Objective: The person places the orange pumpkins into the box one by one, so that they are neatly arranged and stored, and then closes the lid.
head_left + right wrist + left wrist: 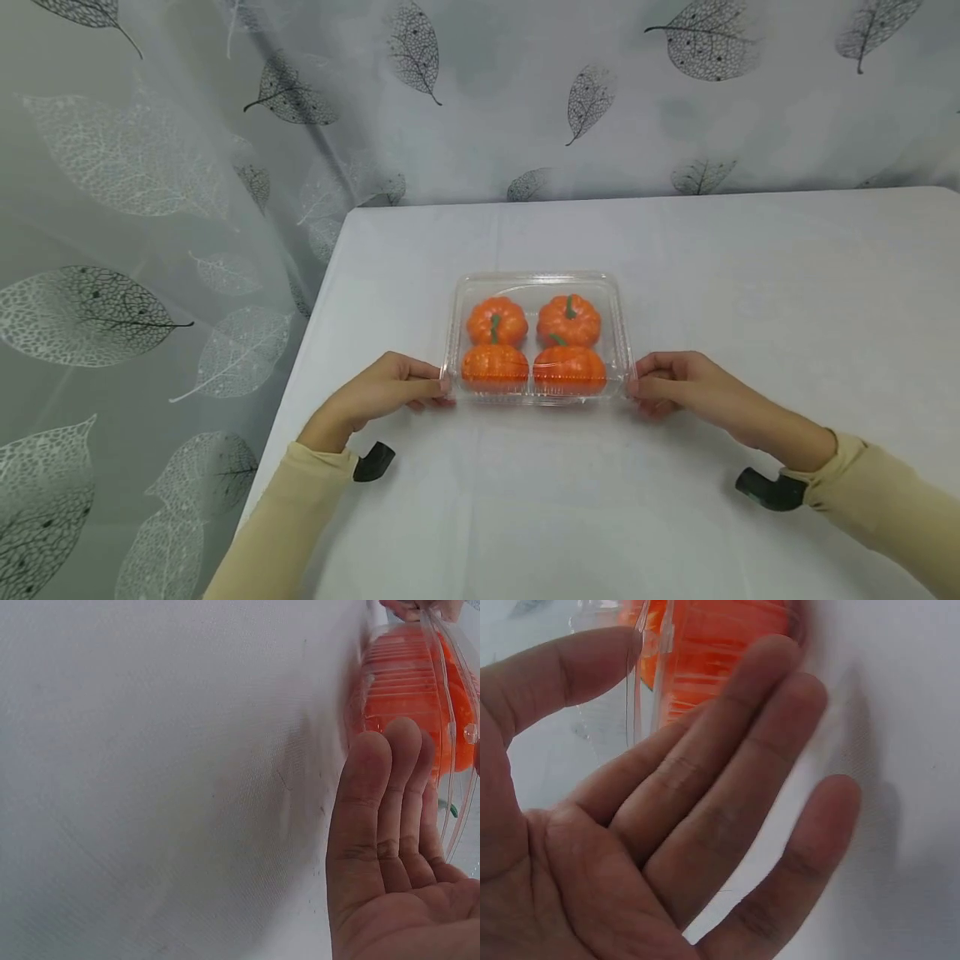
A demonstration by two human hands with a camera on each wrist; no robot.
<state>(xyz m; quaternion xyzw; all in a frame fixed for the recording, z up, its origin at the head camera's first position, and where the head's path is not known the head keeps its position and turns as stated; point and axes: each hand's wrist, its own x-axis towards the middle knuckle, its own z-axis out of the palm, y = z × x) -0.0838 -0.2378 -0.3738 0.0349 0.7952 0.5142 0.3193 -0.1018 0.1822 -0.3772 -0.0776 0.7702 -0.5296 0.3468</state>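
A clear plastic clamshell container (pixel 536 277) lies on the white-covered table, its lid over several small orange pumpkins (pixel 568 321) with green stems. At its left near corner, my left hand (pixel 384 390) pinches the rim. The left wrist view shows that thumb at the container's edge (pixel 658 694), with the other fingers extended along the side and below. My right hand (pixel 686 385) grips the opposite near corner. In the right wrist view its fingers reach along the container's ribbed wall (pixel 401 671), while most of the thumb is out of frame.
The white table (pixel 750 275) extends far to the right of the container. Its left edge runs close by the left forearm. Behind and to the left hangs a grey curtain (pixel 495 100) with a leaf pattern. A dark wrist mount (pixel 772 490) sticks out from the right sleeve.
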